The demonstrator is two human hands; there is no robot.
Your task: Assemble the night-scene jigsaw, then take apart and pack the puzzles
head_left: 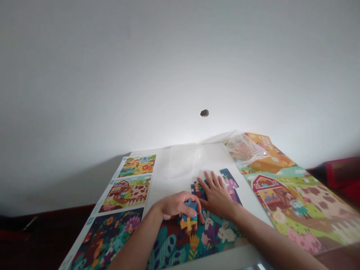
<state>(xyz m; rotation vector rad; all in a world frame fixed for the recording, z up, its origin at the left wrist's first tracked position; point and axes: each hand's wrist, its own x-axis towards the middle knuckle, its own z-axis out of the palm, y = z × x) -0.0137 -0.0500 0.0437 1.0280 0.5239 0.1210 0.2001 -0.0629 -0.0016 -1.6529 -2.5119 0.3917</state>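
Observation:
A partly joined jigsaw puzzle (213, 240), with white rabbits, leaves and flowers on dark teal, lies on the white table (160, 180). My left hand (181, 204) is closed around a blue and yellow puzzle piece (188, 224), held over the puzzle's upper middle. Flat, with fingers spread, my right hand (218, 195) rests on the joined pieces at the upper right. Dark joined pieces (197, 190) show just left of its fingers, and a strip with a purple figure (231, 184) shows on its right. Part of the puzzle is hidden under both hands.
At left lies a sheet of printed reference pictures (126, 195). A finished farm puzzle or print (298, 210) covers the right side, with an orange box (266, 152) and clear plastic bag (243, 148) behind. The white wall (168, 75) has a small hole (204, 113).

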